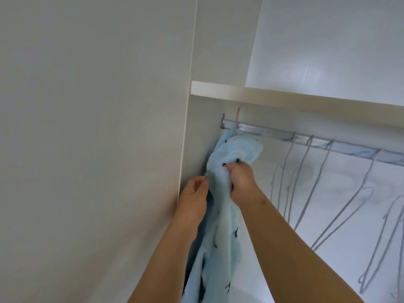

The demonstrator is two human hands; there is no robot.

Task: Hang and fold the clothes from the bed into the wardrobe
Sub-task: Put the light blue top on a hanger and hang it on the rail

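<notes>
A light blue garment (220, 215) with small dark marks hangs at the left end of the wardrobe's silver rail (269, 134), on a hanger whose thin hook (236, 121) goes over the rail. My right hand (240, 178) grips a bunch of the fabric near the garment's top. My left hand (193, 200) holds the cloth's left edge, fingertips pinching it close to the wardrobe's side panel. The hanger's body is hidden inside the cloth.
Several bare grey wire hangers (306, 178) hang along the rail to the right. A white shelf (284, 99) runs just above the rail. The wardrobe's side panel (109, 149) fills the left of the view.
</notes>
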